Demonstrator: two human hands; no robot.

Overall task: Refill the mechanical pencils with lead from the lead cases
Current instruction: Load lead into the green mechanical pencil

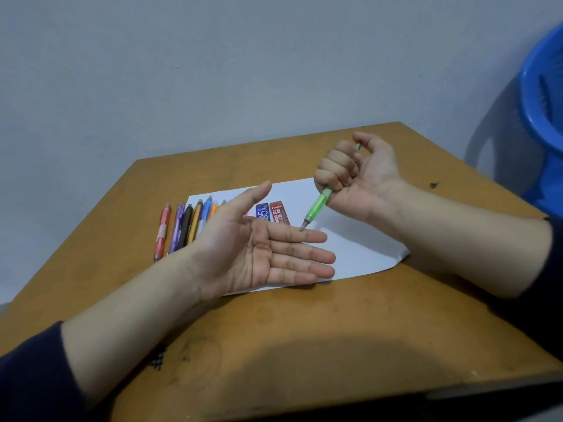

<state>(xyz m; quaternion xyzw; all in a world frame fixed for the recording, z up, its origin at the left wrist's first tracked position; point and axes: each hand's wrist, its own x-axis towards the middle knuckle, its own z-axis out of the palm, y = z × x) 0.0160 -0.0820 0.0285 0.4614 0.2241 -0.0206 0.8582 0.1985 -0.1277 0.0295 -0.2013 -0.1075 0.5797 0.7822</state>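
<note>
Wooden table holds a white sheet: spare mechanical pencils lie at its left, and my left hand hovers flat, palm up, before the blue lead case and red lead case. My right hand fists the green mechanical pencil, tip at my left forefinger; lead shaken out could snap or roll off.

Left hand palm up, fingers straight and together. Right hand fisted round a translucent green plastic mechanical pencil, tip pointing down. Both forearms bare.
</note>
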